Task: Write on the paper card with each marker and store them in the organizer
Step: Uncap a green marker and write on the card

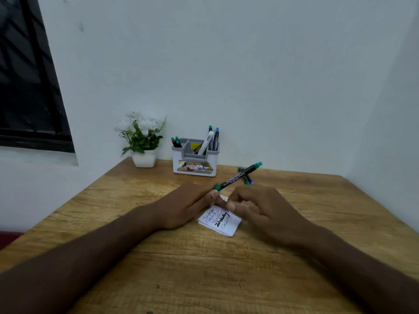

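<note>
Both hands [186, 206] [260, 211] pinch a green-capped marker [238, 176] above the scribbled, unreadable paper card [221, 222].

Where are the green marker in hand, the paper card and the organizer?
green marker [237, 176], head view, middle of its black barrel
paper card [223, 223], head view, written face below the hands
organizer [195, 169], head view, labelled front wall

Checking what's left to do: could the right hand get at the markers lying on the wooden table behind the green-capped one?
Probably yes. The loose dark markers lie just beyond the right hand with bare wooden table between, but that hand seems to share the green-capped black marker with the left hand and must let go first.
</note>
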### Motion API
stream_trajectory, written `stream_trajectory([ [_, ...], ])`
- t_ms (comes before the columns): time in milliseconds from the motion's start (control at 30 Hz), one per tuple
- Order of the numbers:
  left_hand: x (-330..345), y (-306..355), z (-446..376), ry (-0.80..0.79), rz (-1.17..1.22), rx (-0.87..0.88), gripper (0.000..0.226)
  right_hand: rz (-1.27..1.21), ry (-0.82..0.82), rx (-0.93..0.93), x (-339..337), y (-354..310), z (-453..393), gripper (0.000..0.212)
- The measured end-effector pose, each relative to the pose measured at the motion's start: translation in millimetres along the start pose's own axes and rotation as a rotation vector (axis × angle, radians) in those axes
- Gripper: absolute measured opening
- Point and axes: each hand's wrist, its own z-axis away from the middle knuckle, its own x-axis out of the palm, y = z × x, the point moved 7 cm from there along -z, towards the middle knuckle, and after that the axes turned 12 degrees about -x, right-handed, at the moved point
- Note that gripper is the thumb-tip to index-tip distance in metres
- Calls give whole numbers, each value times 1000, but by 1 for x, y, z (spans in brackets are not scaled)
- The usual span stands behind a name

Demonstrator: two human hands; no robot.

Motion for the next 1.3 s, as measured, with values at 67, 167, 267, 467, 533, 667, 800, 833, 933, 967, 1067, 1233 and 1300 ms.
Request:
stream_trajectory([
  [67, -4, -4, -1, 40, 48, -20, 32, 139, -135, -135, 2, 0, 6, 32],
  [167, -6, -11, -4, 42, 232, -120, 27, 160, -242, -193, 4, -1, 9, 32],
  [267, -15, -19, -4, 164, 333, -279, 25, 153, -221, -188, 3, -8, 6, 34],
  [467, -79, -29, -24, 662, 286, -363, 29, 117, -217, -129, 9, -5, 8, 40],
  [533, -100, -32, -41, 715, 337, -445, 26, 100, -212, -121, 8, -3, 9, 38],
  [667, -144, -38, -87, 711, 23, -503, 31, 62, -184, -109, 6, 0, 9, 36],
  [800, -157, -64, -123, 649, -122, -572, 21, 52, -191, -91, 7, 3, 8, 34],
  [833, -155, -71, -129, 632, -153, -590, 25, 52, -202, -87, 8, 4, 8, 34],
  [933, -145, -86, -141, 575, -203, -622, 34, 56, -235, -75, 11, 5, 6, 33],
  [967, -141, -89, -142, 551, -217, -637, 31, 57, -237, -72, 12, 5, 6, 33],
  [1067, -130, -100, -143, 507, -246, -678, 29, 60, -224, -82, 12, 6, 5, 34],
  [1233, -137, -96, -137, 517, -272, -659, 32, 69, -186, -101, 12, 9, 9, 34],
  [1300, -141, -88, -127, 551, -257, -637, 29, 72, -187, -98, 12, 9, 10, 34],
])
